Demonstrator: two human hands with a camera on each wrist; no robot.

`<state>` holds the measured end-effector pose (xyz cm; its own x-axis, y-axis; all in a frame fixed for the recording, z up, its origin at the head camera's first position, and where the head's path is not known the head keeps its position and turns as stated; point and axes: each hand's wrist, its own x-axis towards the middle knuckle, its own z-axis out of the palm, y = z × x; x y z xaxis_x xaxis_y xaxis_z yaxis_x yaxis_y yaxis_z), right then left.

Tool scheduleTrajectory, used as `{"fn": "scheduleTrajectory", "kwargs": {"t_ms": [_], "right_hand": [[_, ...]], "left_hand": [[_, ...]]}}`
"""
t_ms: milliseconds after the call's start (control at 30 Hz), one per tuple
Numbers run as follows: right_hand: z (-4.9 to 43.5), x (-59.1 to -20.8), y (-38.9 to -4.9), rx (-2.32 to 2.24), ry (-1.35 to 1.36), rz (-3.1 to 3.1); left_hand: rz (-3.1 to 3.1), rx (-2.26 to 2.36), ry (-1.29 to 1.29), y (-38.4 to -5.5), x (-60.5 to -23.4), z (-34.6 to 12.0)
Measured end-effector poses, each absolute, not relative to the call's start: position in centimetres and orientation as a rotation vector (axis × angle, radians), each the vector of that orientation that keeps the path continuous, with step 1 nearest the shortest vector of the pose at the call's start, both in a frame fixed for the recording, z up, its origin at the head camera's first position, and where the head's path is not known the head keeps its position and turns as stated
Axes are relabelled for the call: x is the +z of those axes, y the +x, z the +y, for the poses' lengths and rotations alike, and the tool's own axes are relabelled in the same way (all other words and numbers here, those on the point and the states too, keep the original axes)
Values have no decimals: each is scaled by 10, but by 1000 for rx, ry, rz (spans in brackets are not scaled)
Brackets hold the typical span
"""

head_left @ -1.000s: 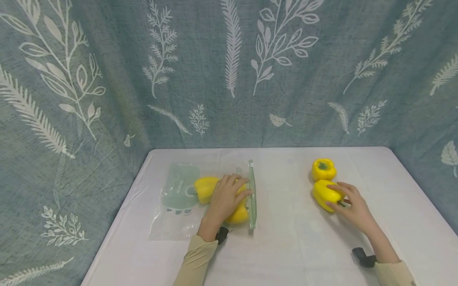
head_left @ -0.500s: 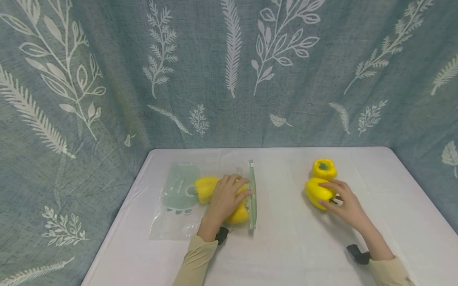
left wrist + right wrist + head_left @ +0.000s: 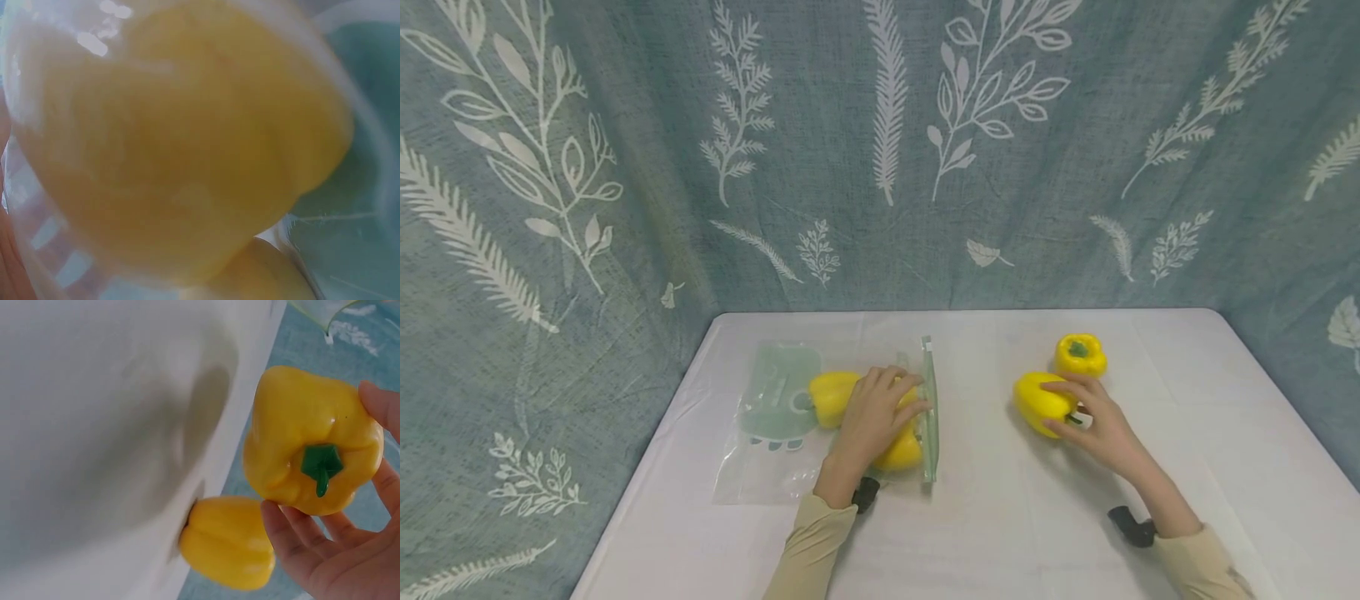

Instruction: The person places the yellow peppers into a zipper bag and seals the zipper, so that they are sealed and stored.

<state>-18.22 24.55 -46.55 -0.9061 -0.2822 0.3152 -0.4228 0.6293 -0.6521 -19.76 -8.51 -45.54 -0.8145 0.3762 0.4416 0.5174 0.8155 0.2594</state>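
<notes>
In the head view, my right hand (image 3: pixel 1093 417) grips a yellow bell pepper (image 3: pixel 1042 403), thumb and fingers around its sides. The right wrist view shows this pepper (image 3: pixel 312 437) lifted above the white surface, its green stem turned toward the palm. A clear zip bag (image 3: pixel 745 479) with a green print lies at left. Yellow bell peppers (image 3: pixel 832 398) are inside it, partly hidden under my left hand (image 3: pixel 874 417). That hand rests on the bag with spread fingers, fingertips right at its green zip edge (image 3: pixel 929 417). Close plastic and a pepper (image 3: pixel 187 144) fill the left wrist view.
Another yellow bell pepper (image 3: pixel 1081 356) stands stem-up on the white-covered table (image 3: pixel 985 525), just behind the right hand. A blue-green curtain (image 3: pixel 850 167) with white leaf prints hangs around the back and sides.
My right hand has moved left with the bell pepper in its grip, away from the standing pepper. The left hand and bag have stayed in place.
</notes>
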Motion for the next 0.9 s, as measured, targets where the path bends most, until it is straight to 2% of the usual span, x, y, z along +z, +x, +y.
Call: {"fn": "scheduleTrajectory", "kwargs": {"t_ms": [900], "right_hand": [[183, -460, -189, 1261, 867, -2669]], "left_hand": [[-2668, -479, -639, -199, -456, -84]]}}
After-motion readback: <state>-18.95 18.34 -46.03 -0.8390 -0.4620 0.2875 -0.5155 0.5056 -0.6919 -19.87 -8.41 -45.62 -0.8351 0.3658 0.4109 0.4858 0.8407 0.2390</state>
